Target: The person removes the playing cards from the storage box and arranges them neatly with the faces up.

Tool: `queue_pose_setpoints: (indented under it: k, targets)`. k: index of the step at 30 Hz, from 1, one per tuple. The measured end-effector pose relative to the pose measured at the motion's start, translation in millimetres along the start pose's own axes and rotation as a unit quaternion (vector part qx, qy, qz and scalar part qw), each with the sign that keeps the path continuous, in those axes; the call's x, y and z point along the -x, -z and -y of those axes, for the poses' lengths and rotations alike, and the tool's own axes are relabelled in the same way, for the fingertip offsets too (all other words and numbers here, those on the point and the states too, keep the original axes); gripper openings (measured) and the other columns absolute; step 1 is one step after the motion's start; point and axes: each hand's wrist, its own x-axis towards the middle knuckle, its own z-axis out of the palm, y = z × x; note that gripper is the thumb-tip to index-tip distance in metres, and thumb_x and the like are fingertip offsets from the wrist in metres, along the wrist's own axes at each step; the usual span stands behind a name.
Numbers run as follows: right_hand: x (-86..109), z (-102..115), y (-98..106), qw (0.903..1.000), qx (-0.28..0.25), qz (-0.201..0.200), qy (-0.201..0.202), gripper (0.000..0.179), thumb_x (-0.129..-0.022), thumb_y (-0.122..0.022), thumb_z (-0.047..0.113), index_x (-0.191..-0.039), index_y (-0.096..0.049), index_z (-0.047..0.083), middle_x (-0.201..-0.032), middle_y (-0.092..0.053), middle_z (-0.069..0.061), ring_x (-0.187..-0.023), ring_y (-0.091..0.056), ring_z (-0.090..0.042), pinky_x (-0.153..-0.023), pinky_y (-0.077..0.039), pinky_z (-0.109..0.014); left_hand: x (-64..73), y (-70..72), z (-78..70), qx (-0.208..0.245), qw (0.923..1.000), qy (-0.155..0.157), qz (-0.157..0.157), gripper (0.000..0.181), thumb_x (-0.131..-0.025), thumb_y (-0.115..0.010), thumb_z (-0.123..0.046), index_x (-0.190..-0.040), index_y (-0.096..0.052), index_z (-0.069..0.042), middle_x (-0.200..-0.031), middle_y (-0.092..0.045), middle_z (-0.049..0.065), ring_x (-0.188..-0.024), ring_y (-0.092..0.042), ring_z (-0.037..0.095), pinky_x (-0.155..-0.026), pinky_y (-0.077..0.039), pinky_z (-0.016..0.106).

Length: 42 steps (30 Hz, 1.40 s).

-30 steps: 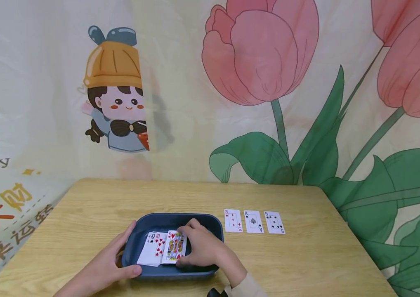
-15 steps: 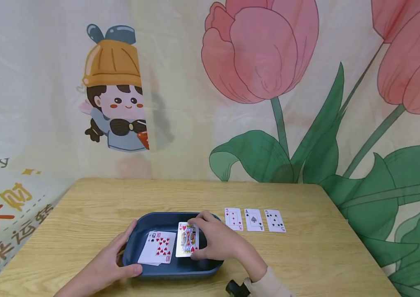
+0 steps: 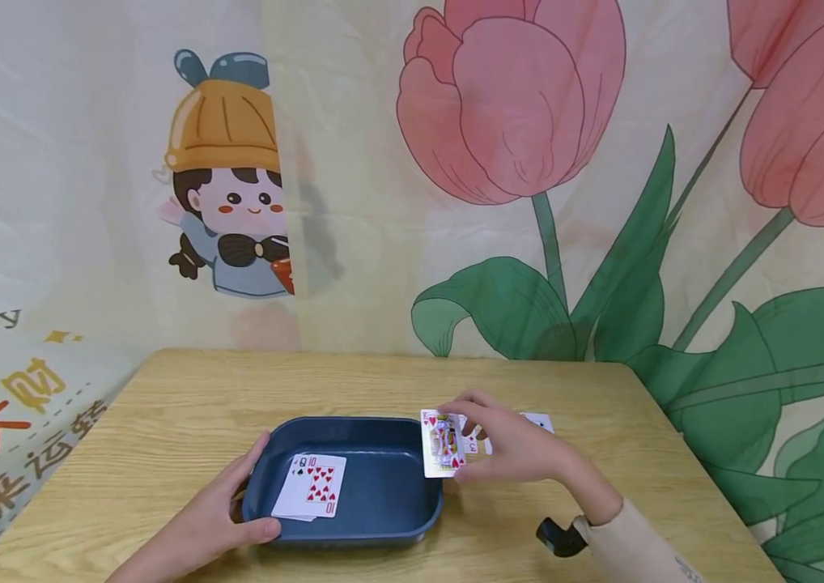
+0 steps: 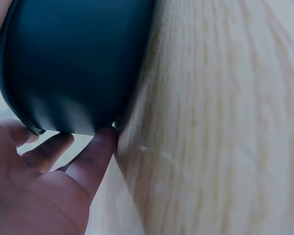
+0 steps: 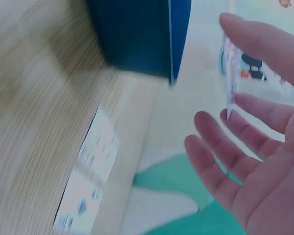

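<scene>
My right hand [image 3: 521,441] pinches a king of hearts card [image 3: 443,443] between thumb and fingers, over the right rim of a dark blue tray [image 3: 364,536]. In the right wrist view the card [image 5: 231,73] appears nearly edge-on, held at its two ends. My left hand [image 3: 218,518] holds the tray's left end, thumb at the front corner. Seen from the left wrist, several fingertips [image 4: 105,137] lie against the tray's outer wall. Inside the tray, at left, lies a small fanned pile of cards [image 3: 313,490], a ten of hearts on top and a queen showing behind.
A row of face-up cards lies right of the tray. My right hand partly covers it: a piece of the three of diamonds [image 3: 471,445] and the corner of the five of spades [image 3: 541,422] show. Behind the wooden table [image 3: 295,380] hangs a printed cloth [image 3: 354,267].
My right hand has lifted the king of hearts off the pile and carried it right, across the tray to its right rim. My left hand stays at the tray's left end.
</scene>
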Motion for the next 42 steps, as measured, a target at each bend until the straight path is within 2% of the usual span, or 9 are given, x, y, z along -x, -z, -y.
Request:
queue_pose_setpoints:
  k: [5, 8, 12, 20, 24, 30, 34, 42]
  targets:
    - [27.2, -33, 19, 0.9998, 0.01, -0.013, -0.011, 0.08, -0.087, -0.091, 0.031, -0.156, -0.052, 0.021, -0.148, -0.048, 0.005, -0.111, -0.061, -0.013, -0.095, -0.057, -0.034, -1.2, 0.0, -1.6, -0.009, 0.9997, 0.024, 0.003, 0.111, -0.093, -0.083, -0.029, -0.172, -0.008, -0.012, -0.17, -0.018, 0.034, -0.144, -0.043, 0.049, -0.093, -0.052, 0.017]
    - [43.0, -52, 30, 0.9993, 0.022, -0.014, -0.027, 0.079, -0.088, -0.09, 0.036, -0.156, -0.051, 0.021, -0.15, -0.047, 0.001, -0.113, -0.061, -0.017, -0.094, -0.057, -0.034, -1.4, -0.8, -0.9, -0.009, 0.9997, 0.024, 0.003, 0.111, -0.092, -0.083, -0.027, -0.172, -0.008, -0.011, -0.17, -0.018, 0.034, -0.145, -0.042, 0.051, -0.093, -0.051, 0.016]
    - [64.7, -74, 42, 0.9981, 0.033, -0.005, -0.052, 0.08, -0.087, -0.09, 0.034, -0.156, -0.052, 0.017, -0.151, -0.047, -0.006, -0.113, -0.061, -0.022, -0.092, -0.057, -0.036, -2.1, -2.2, -0.7, 0.005, 0.9996, 0.027, 0.008, 0.112, -0.092, -0.084, -0.027, -0.172, -0.008, -0.012, -0.171, -0.015, 0.034, -0.144, -0.043, 0.051, -0.093, -0.05, 0.015]
    - [95.9, -119, 65, 0.9935, 0.073, 0.007, -0.087, 0.08, -0.086, -0.092, 0.033, -0.152, -0.054, 0.009, -0.151, -0.05, -0.013, -0.107, -0.062, -0.022, -0.087, -0.057, -0.04, -2.7, -2.1, -2.0, -0.006, 0.9991, 0.039, 0.014, 0.113, -0.093, -0.083, -0.033, -0.173, -0.006, -0.015, -0.171, -0.014, 0.035, -0.146, -0.041, 0.052, -0.096, -0.053, 0.022]
    - [105.2, -140, 70, 0.9916, 0.082, 0.009, -0.1, 0.079, -0.085, -0.092, 0.028, -0.151, -0.055, 0.006, -0.15, -0.05, -0.019, -0.108, -0.062, -0.025, -0.087, -0.057, -0.043, -1.4, -1.6, -1.1, -0.003, 0.9991, 0.04, 0.012, 0.112, -0.093, -0.084, -0.031, -0.173, -0.006, -0.016, -0.171, -0.013, 0.033, -0.148, -0.038, 0.052, -0.097, -0.051, 0.018]
    - [113.9, -165, 75, 0.9882, 0.093, 0.009, -0.122, 0.08, -0.083, -0.093, 0.023, -0.15, -0.055, 0.001, -0.145, -0.05, -0.023, -0.107, -0.063, -0.028, -0.085, -0.058, -0.043, -0.8, -3.5, 0.2, 0.012, 0.9991, 0.038, 0.013, 0.112, -0.093, -0.084, -0.029, -0.172, -0.006, -0.013, -0.171, -0.013, 0.035, -0.145, -0.041, 0.05, -0.094, -0.049, 0.015]
    - [113.2, -175, 76, 0.9861, 0.09, 0.017, -0.139, 0.079, -0.082, -0.094, 0.022, -0.148, -0.056, -0.001, -0.138, -0.054, -0.019, -0.104, -0.061, -0.027, -0.085, -0.056, -0.043, 0.4, -2.0, 0.4, 0.013, 0.9987, 0.047, 0.014, 0.113, -0.093, -0.084, -0.03, -0.173, -0.006, -0.014, -0.172, -0.012, 0.033, -0.147, -0.04, 0.05, -0.094, -0.049, 0.014]
    - [103.4, -188, 73, 0.982, 0.091, 0.033, -0.163, 0.077, -0.078, -0.095, 0.019, -0.144, -0.061, 0.002, -0.133, -0.057, -0.016, -0.105, -0.061, -0.029, -0.089, -0.054, -0.045, 3.3, 1.4, 1.4, 0.003, 0.9993, 0.037, 0.009, 0.112, -0.093, -0.084, -0.029, -0.173, -0.006, -0.016, -0.172, -0.012, 0.032, -0.148, -0.038, 0.051, -0.096, -0.049, 0.016]
